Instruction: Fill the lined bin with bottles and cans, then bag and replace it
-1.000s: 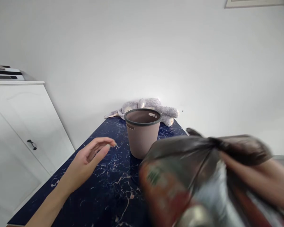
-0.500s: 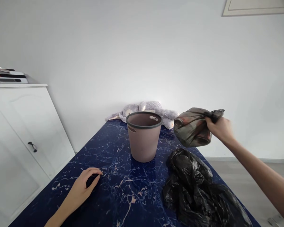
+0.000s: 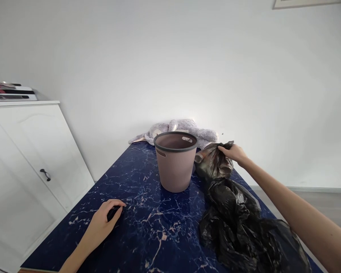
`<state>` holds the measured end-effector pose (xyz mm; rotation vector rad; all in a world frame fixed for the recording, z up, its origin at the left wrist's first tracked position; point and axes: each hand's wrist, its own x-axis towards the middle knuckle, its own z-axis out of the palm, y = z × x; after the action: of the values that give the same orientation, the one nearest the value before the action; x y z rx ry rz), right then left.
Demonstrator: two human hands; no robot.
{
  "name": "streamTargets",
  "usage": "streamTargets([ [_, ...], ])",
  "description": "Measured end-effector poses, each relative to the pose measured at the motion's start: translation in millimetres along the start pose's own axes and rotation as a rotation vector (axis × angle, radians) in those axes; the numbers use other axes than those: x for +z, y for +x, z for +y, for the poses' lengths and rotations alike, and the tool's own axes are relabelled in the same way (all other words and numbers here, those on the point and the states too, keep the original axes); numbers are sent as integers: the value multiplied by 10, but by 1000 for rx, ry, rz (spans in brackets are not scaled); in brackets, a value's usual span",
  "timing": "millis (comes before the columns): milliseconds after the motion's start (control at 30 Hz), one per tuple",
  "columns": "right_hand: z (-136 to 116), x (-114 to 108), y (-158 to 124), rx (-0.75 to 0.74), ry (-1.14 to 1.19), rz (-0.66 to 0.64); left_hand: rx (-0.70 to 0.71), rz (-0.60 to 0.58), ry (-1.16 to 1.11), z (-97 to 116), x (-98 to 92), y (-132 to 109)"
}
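My right hand [image 3: 233, 152] grips the gathered top of a translucent dark trash bag [image 3: 213, 161]. Shapes like drink cans show through its film. The bag is just right of a brownish trash can [image 3: 174, 170] with a dark rim and cut-out handles, at or just above the table; contact with it I cannot make out. A crumpled heap of black plastic bags [image 3: 238, 231] lies in front of the held bag. My left hand [image 3: 104, 222] rests on the table at front left, thumb and index tips together in a loop, with nothing visible between them.
The table [image 3: 142, 223] has a dark blue marbled top. A grey plush toy [image 3: 206, 134] lies at its far end against the white wall. To the left stands a white cabinet [image 3: 25, 151] with a black handle, and a white organizer [image 3: 14, 94] sits on top of it.
My right hand has moved left and lowered the held bag from the air to beside the trash can. My left hand has kept its pose; the view has shifted slightly.
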<state>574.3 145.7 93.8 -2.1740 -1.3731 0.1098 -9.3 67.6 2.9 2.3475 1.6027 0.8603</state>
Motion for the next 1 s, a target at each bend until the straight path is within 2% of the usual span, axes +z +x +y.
streamTargets([
  [100, -30, -91, -178, -130, 12, -20, -10, -5, -4, 5, 1, 0],
  [233, 72, -293, -715, -255, -23, -39, -7, -5, -8, 32, 0, -11],
  [400, 395, -505, -1586, -383, -67, -304, 10, -15, -5, 99, -8, -19],
  [467, 508, -508, -1873, -388, -133, -447, 18, -19, 1, 114, 3, -16],
  [567, 547, -412, -2200, -405, -214, -568, 27, -27, 11, 109, 30, -13],
  [667, 396, -291, -2431, -446, -219, -646, 32, -45, 18, 86, 45, -22],
  [767, 108, -268, -2582, -478, -38, -737, 41, -60, 18, 104, 42, -47],
  [900, -316, -388, -2663, -421, 216, -647, 38, -77, -66, 298, 70, -76],
  [1000, -558, -476, -2695, -411, 328, -576, -23, -135, -225, 601, 117, -52],
])
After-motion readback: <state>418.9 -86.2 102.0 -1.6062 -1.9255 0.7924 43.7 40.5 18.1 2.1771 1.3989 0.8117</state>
